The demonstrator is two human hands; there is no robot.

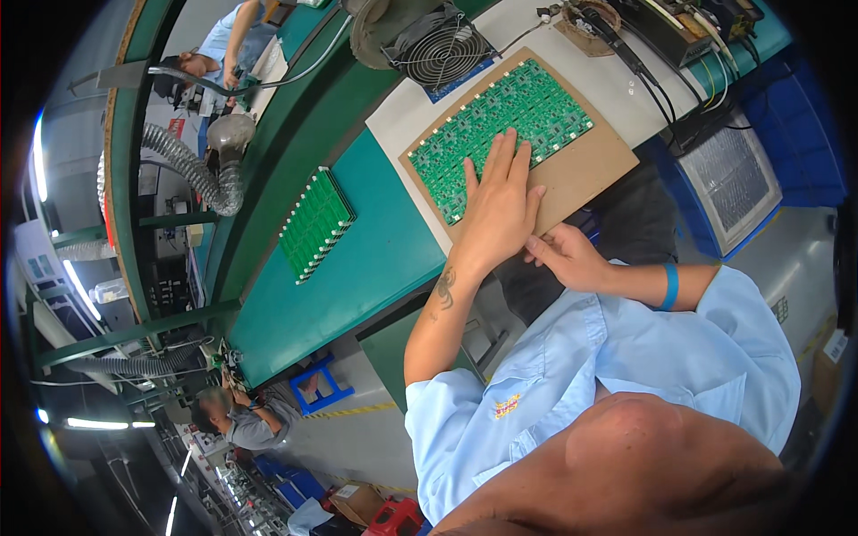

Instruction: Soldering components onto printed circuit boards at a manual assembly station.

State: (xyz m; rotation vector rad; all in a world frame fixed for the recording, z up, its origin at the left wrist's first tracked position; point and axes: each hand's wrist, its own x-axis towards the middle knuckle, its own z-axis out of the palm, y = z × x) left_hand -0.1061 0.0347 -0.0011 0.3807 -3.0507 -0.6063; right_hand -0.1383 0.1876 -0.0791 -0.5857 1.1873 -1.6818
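"While the green bench (349, 268) carries a white mat (395, 116), what lies there?"

"Brown cardboard (581, 174), bearing a green circuit-board panel (500, 105)."

"And the hands?"

"Left hand (500, 204) lies on the panel, slightly spread; right hand (574, 259) curls at the cardboard's edge, whether gripping I cannot tell."

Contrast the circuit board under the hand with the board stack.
The circuit board lies on brown cardboard; the board stack sits on the teal bench. The left hand covers part of the circuit board; no hand touches the board stack. Both are green with pale parts along edges.
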